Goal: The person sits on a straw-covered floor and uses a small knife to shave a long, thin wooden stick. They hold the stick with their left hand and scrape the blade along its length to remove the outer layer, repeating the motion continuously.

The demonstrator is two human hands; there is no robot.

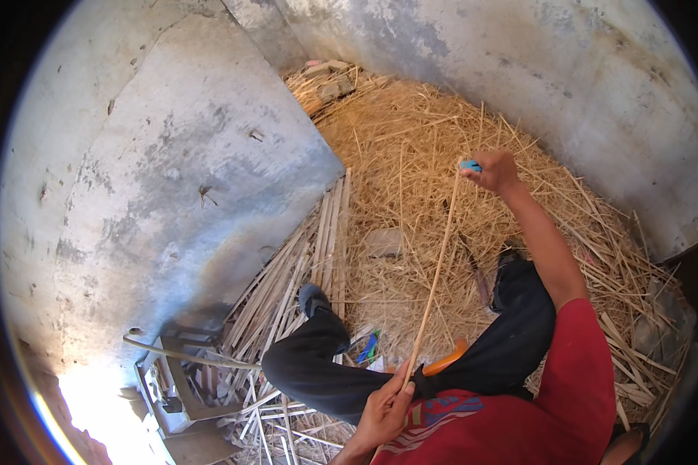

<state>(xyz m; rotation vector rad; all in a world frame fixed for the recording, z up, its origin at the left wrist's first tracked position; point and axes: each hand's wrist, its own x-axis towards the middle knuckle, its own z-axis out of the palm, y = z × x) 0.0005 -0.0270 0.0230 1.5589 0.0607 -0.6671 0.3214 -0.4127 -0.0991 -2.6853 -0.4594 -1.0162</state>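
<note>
A long, thin, pale strip (436,291), which looks like split bamboo or cane, runs slantwise in front of my body. Its near end is pinched by my left hand (389,409) close to my waist, thumb on top. My right hand (495,172) is stretched far out and closed round a small blue object (471,165) at the strip's far end. The fingers hide most of that object, so its kind does not show. Between my legs lies an orange curved thing (448,356), partly covered by my thigh.
A heap of straw-like shavings (419,132) covers the floor ahead. Split strips (287,271) lie along the wall (194,170) at left. A wooden frame (182,395) stands at lower left. A dark long tool (479,283) lies by my right knee, and bricks (333,85) sit at the back.
</note>
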